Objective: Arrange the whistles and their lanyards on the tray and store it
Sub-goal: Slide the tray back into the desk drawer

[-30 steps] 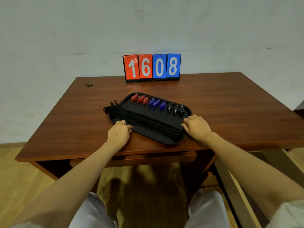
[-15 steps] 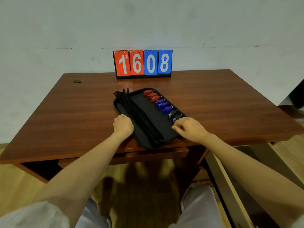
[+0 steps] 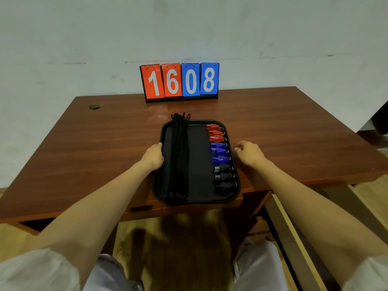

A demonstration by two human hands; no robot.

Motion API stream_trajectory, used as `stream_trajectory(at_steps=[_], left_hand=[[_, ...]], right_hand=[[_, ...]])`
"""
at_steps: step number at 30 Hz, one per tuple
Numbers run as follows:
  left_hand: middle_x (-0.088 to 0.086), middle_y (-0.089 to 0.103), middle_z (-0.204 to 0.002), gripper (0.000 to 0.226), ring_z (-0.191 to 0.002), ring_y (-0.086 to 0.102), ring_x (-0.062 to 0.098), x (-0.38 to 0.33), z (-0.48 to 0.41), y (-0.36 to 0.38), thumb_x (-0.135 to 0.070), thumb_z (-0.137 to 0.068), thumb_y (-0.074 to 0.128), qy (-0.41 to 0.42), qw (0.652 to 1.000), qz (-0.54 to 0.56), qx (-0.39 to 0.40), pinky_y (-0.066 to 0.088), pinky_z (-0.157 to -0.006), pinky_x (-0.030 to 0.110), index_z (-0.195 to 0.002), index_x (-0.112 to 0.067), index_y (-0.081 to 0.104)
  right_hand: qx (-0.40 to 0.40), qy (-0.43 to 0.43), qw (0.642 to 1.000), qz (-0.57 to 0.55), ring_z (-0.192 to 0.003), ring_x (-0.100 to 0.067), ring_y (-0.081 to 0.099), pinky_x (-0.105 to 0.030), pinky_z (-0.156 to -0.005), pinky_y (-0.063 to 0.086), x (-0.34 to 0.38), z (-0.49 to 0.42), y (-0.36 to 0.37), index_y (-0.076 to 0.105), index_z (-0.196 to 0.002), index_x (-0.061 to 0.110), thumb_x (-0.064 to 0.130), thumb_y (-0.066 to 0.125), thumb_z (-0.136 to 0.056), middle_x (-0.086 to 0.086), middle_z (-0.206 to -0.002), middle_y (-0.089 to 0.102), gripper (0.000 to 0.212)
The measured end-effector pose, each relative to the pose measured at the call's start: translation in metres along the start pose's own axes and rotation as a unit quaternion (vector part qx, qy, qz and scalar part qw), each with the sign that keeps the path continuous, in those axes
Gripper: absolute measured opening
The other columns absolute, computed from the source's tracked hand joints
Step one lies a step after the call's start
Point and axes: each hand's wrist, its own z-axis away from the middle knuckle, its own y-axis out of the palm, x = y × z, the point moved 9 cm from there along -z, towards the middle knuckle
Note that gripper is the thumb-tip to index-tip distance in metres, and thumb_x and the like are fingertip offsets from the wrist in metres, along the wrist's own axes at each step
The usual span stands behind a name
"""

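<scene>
Tray [image 3: 199,164] looks light and stiff, with whistles [image 3: 219,152] and lanyards [image 3: 179,156] lying loose, so lift it level by both long rims. Your left hand [image 3: 153,157] grips one rim; your right hand [image 3: 249,154] hangs slack beside the other.

A pale, scuffed wall [image 3: 84,28] fills the far side. Against it stands a reddish-brown wooden table [image 3: 84,154] with a glossy top that catches soft light near its far middle. A flip scoreboard [image 3: 180,81] reading 1608 stands at the far edge. A yellowish wood floor [image 3: 12,244] lies below, shadowed under the table.
</scene>
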Motion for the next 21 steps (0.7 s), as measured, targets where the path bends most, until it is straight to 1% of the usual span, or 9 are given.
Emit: stream_trajectory(at_steps=[2,5,8,10,12,15,18,19,21], left_hand=[[0.014,0.021,-0.156,0.059,-0.136,0.035,0.034,0.000,-0.005,-0.002,-0.001,-0.098,0.041,0.002,1.000,0.019,0.003,0.040,-0.103,0.038,-0.151,-0.006,0.015],[0.016,0.025,-0.154,0.059,-0.126,0.046,0.035,0.003,-0.007,-0.005,-0.003,-0.097,0.044,-0.012,0.998,0.065,0.002,0.046,-0.089,0.033,-0.150,-0.009,0.020],[0.017,0.037,-0.147,0.051,-0.123,0.048,0.034,0.004,-0.004,-0.009,-0.005,-0.096,0.048,-0.032,0.994,0.101,-0.004,0.046,-0.094,0.039,-0.144,-0.005,0.031],[0.018,0.050,-0.135,0.043,-0.109,0.056,0.031,0.005,0.000,-0.006,-0.003,-0.095,0.049,-0.050,0.987,0.150,0.007,0.050,-0.085,0.038,-0.137,0.000,0.041],[0.018,0.057,-0.127,0.036,-0.098,0.057,0.026,0.004,0.008,0.000,0.002,-0.094,0.050,-0.062,0.976,0.207,0.023,0.050,-0.079,0.035,-0.129,0.003,0.049],[0.019,0.058,-0.124,0.039,-0.102,0.059,0.029,-0.007,0.023,0.011,0.006,-0.092,0.051,-0.066,0.961,0.267,0.029,0.050,-0.081,0.035,-0.131,0.004,0.047],[0.022,0.058,-0.121,0.042,-0.111,0.058,0.032,-0.025,0.038,0.024,0.007,-0.092,0.050,-0.057,0.956,0.285,0.032,0.051,-0.087,0.037,-0.134,0.004,0.044],[0.021,0.060,-0.114,0.042,-0.112,0.058,0.033,-0.033,0.042,0.030,0.007,-0.092,0.050,-0.051,0.956,0.288,0.039,0.051,-0.090,0.040,-0.134,0.004,0.044],[0.010,0.059,-0.091,0.041,-0.110,0.059,0.033,-0.054,0.051,0.041,0.007,-0.092,0.050,-0.033,0.956,0.288,0.052,0.051,-0.093,0.043,-0.133,0.003,0.045]], right_hand=[[0.013,0.015,1.000,-0.023,-0.118,-0.031,0.054,-0.039,-0.097,0.045,-0.003,-0.002,0.009,0.052,-0.131,0.010,0.025,0.046,-0.097,-0.014,-0.131,0.057,0.037],[0.014,0.030,0.998,-0.054,-0.119,-0.030,0.054,-0.038,-0.096,0.045,-0.003,-0.003,0.018,0.047,-0.136,0.010,0.023,0.046,-0.098,-0.013,-0.132,0.056,0.040],[0.013,0.039,0.996,-0.080,-0.118,-0.029,0.055,-0.038,-0.097,0.045,-0.002,-0.002,0.022,0.046,-0.137,0.011,0.020,0.046,-0.098,-0.013,-0.132,0.057,0.040],[0.008,0.047,0.995,-0.090,-0.119,-0.029,0.055,-0.039,-0.098,0.046,-0.004,-0.002,0.022,0.047,-0.137,0.011,0.018,0.046,-0.098,-0.013,-0.132,0.057,0.040],[0.004,0.057,0.994,-0.098,-0.120,-0.029,0.055,-0.039,-0.099,0.045,-0.010,0.002,0.017,0.048,-0.137,0.011,0.015,0.046,-0.098,-0.013,-0.133,0.057,0.039],[-0.002,0.071,0.992,-0.102,-0.122,-0.029,0.054,-0.038,-0.100,0.043,-0.023,0.013,0.008,0.049,-0.136,0.009,0.013,0.046,-0.098,-0.013,-0.133,0.057,0.038],[-0.021,0.088,0.990,-0.109,-0.121,-0.028,0.055,-0.038,-0.099,0.044,-0.043,0.031,-0.004,0.051,-0.135,0.009,0.011,0.046,-0.098,-0.013,-0.132,0.058,0.038],[-0.028,0.097,0.988,-0.113,-0.120,-0.028,0.056,-0.038,-0.099,0.045,-0.053,0.038,-0.008,0.051,-0.135,0.010,0.011,0.045,-0.098,-0.012,-0.131,0.059,0.037],[-0.046,0.118,0.985,-0.120,-0.118,-0.027,0.057,-0.040,-0.101,0.047,-0.076,0.055,-0.018,0.052,-0.135,0.011,0.012,0.046,-0.098,-0.011,-0.131,0.059,0.037]])
